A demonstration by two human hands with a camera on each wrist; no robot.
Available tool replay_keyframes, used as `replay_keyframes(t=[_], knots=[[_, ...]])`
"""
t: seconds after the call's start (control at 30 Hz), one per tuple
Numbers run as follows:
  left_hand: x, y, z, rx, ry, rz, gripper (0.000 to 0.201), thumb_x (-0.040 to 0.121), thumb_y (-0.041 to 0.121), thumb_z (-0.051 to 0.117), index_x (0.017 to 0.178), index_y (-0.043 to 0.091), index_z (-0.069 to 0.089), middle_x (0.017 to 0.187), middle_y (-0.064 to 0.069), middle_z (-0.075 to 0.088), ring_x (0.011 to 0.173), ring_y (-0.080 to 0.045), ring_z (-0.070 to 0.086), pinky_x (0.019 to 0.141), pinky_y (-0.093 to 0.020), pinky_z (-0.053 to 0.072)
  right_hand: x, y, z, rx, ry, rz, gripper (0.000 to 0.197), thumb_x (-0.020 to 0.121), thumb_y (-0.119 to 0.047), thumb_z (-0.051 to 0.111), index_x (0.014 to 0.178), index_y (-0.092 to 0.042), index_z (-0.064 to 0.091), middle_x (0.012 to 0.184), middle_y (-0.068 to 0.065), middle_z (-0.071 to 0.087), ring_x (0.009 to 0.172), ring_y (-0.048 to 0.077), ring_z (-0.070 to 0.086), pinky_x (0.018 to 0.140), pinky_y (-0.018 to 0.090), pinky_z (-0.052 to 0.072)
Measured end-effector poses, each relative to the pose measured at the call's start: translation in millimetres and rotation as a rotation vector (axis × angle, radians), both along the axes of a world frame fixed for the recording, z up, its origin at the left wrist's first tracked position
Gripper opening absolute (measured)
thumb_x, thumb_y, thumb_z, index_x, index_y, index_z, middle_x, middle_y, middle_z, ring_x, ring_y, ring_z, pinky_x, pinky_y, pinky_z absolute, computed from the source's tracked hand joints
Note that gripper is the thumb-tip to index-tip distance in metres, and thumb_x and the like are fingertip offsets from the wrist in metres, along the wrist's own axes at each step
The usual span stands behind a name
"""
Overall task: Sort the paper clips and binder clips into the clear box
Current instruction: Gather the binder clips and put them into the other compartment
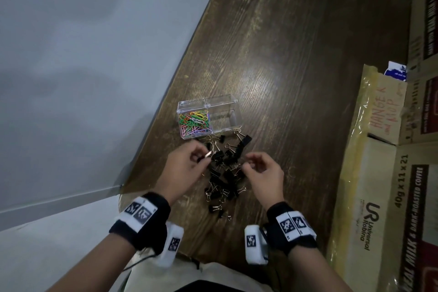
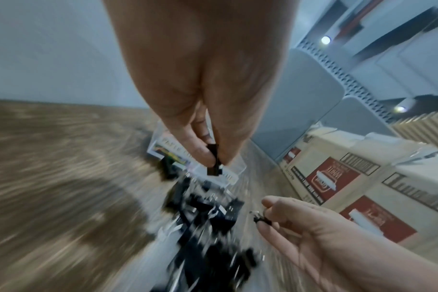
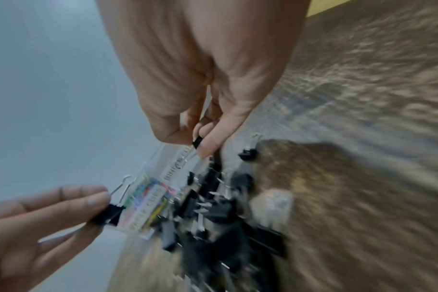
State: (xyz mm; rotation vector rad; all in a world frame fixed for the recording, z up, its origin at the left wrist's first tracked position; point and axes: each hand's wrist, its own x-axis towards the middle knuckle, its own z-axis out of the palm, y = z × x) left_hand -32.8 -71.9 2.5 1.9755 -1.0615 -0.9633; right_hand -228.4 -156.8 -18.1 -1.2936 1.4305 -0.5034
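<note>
Item: binder-clip step, in hand. My left hand (image 1: 187,166) pinches one black binder clip (image 3: 110,212) between thumb and fingertips, wire handles pointing away from the palm. My right hand (image 1: 263,173) pinches a second binder clip (image 3: 197,142) the same way, fingers curled close around it.

Method, as I judge it: carry each clip over the clear box (image 1: 222,104) and let go only when it hangs above the vacant compartment, the half on the right-hand side of the box; keep the grip on the black body, not the wire handles (they swing and snag on neighbours in the pile). Release low, so nothing bounces across the divider into the paper clips.

Item: clear box. Transparent plastic, two compartments side by side, lid not visible on it. It sits on the wooden counter (image 1: 296,42), just beyond the pile.

Item: paper clips (image 1: 194,123). Coloured green, orange, pink, purple, heaped in the left compartment of the box.

Item: binder clips (image 1: 225,173). Small, black, with metal wire handles, in a loose tangled pile on the counter, reaching from the near wall of the box back toward me, between my two hands.
</note>
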Motion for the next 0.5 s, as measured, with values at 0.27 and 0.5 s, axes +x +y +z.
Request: replay_keyframes(t=[0.27,0.5], knots=[[1,-71,24,-0.182,-0.060,0.159,0.013,0.094,0.018,0.064,0.106,0.013,0.064,0.104,0.005,0.065,0.091,-0.002,0.062,0.074,-0.009,0.051,67,-58,17,-0.202,-0.098,-0.005,0.007,0.089,-0.020,0.072,0.095,-0.024,0.071,0.100,-0.005,0.070,0.091,0.004,0.067,0.079,0.020,0.057],[-17,-8,-6,0.083,-0.284,-0.379,0.025,0.088,0.041,0.068,0.109,0.029,0.063,0.109,0.009,0.055,0.101,-0.010,0.052,0.088,-0.031,0.048,37,-59,-8,-0.341,0.187,0.202,0.018,0.087,-0.011,0.071,0.101,-0.023,0.071,0.100,-0.012,0.061,0.095,0.009,0.060,0.094,0.034,0.054]])
